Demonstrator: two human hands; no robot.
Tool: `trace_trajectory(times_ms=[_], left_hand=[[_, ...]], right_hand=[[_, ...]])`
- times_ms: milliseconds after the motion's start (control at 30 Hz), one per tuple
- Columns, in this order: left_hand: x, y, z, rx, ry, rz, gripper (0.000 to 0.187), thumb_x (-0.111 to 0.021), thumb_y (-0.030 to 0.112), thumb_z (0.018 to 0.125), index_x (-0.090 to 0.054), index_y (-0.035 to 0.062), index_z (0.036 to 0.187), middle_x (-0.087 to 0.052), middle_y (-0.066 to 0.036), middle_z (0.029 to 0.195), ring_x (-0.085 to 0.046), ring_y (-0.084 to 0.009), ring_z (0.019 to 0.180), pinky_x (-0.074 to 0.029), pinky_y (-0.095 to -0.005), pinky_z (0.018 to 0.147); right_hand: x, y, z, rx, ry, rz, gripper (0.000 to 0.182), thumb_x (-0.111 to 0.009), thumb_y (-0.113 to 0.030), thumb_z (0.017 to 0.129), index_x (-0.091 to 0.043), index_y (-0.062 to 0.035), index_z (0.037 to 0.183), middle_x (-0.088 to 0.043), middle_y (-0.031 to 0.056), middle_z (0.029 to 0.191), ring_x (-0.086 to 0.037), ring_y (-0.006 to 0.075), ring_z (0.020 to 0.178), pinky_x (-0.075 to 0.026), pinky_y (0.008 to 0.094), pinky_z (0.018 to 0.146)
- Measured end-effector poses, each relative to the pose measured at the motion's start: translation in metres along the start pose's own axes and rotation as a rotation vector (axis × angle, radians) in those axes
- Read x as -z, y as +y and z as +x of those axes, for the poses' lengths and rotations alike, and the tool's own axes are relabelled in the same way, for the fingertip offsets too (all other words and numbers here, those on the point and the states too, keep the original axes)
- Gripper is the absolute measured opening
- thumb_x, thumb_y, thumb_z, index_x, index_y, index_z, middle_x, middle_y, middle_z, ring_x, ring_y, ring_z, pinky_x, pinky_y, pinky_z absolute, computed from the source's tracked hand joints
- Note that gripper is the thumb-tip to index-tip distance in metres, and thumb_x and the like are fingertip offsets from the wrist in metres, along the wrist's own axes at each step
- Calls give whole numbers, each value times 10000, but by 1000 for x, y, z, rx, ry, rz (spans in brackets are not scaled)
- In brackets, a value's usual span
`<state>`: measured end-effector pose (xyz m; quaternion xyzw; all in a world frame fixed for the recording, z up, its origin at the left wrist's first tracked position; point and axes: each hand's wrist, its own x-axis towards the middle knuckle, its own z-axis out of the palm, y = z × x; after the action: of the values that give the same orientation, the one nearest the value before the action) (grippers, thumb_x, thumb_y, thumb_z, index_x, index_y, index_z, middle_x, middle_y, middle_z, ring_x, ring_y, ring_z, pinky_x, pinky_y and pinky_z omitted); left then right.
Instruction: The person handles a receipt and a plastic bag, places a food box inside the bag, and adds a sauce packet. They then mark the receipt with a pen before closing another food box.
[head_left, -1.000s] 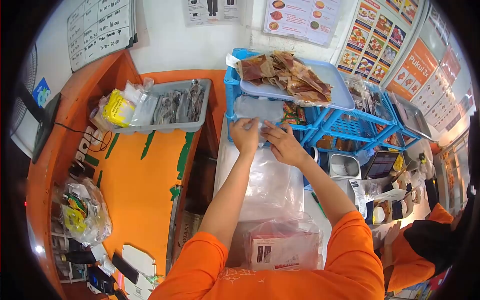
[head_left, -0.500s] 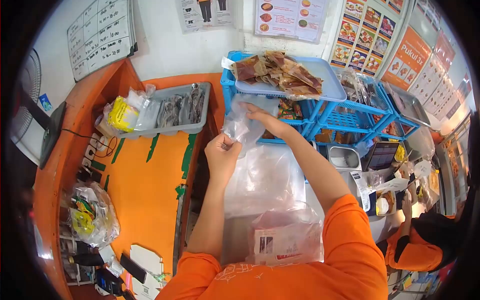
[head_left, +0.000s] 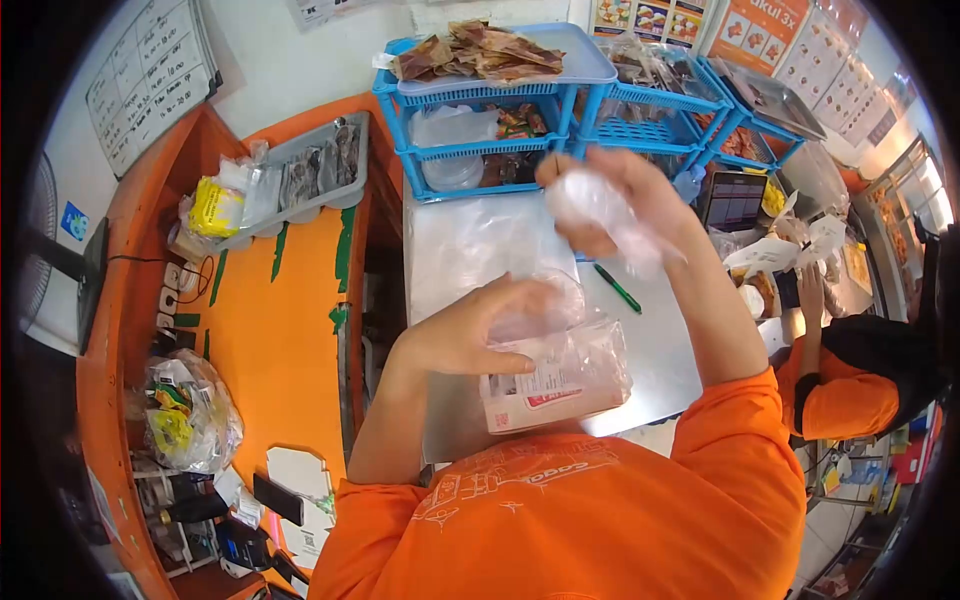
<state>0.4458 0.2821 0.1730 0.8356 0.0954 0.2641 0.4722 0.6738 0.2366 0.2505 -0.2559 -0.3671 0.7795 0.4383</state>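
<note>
We drew both hands back from the blue rack toward us. Our right hand rose with the clear plastic bag bunched in it, while our left hand dropped onto the bagged box nearest us.

Beyond the hands stand blue basket racks topped by a tray of brown packets, a green pen lies just below the right hand, and a grey tray sits far left.
</note>
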Motion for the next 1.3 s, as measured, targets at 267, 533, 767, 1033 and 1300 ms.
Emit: trace_trajectory(times_ms=[267, 533, 767, 1033, 1300], left_hand=[[14, -3, -24, 83, 263, -494, 132, -639, 24, 730, -615, 53, 857, -560, -18, 876, -518, -117, 825, -387, -251, 794], [-20, 10, -16, 156, 646, 128, 90, -692, 38, 726, -609, 33, 759, -459, 19, 710, -378, -68, 625, -306, -217, 555], [-36, 11, -31, 321, 539, -73, 108, -635, 23, 805, -643, -10, 907, -509, 18, 577, -429, -41, 523, -343, -203, 499], [-16, 31, -73, 278, 468, -799, 308, -544, 29, 836, -561, 0, 1142, -609, -180, 1100, -611, -230, 968, -479, -326, 832], [-16, 66, -90, 248, 461, -372, 651, -598, -60, 733, -380, 16, 1342, -578, -104, 1050, -566, -148, 886, -455, -280, 828]], right_hand=[[-13, 97, 29, -132, -178, -1583, 274, -558, -151, 798, -572, 45, 989, -592, 212, 898, -566, 324, 864, -444, 358, 823], [24, 125, 61, -889, -248, -1117, 527, -415, -493, 880, -572, -99, 1193, -576, 110, 1147, -548, 227, 1019, -415, 374, 886], [51, 148, 79, -872, -294, -1182, 591, -455, -511, 880, -519, -47, 1239, -542, 128, 1190, -515, 208, 1061, -398, 351, 909], [-26, 94, -33, -236, -103, -1915, 857, -651, -517, 742, -359, 3, 1357, -360, 244, 1370, -351, 373, 1264, -290, 460, 1033], [-6, 101, -130, -299, 908, -1806, 735, -723, -165, 678, -374, 25, 1295, -623, 199, 941, -604, 286, 899, -439, 366, 837]])
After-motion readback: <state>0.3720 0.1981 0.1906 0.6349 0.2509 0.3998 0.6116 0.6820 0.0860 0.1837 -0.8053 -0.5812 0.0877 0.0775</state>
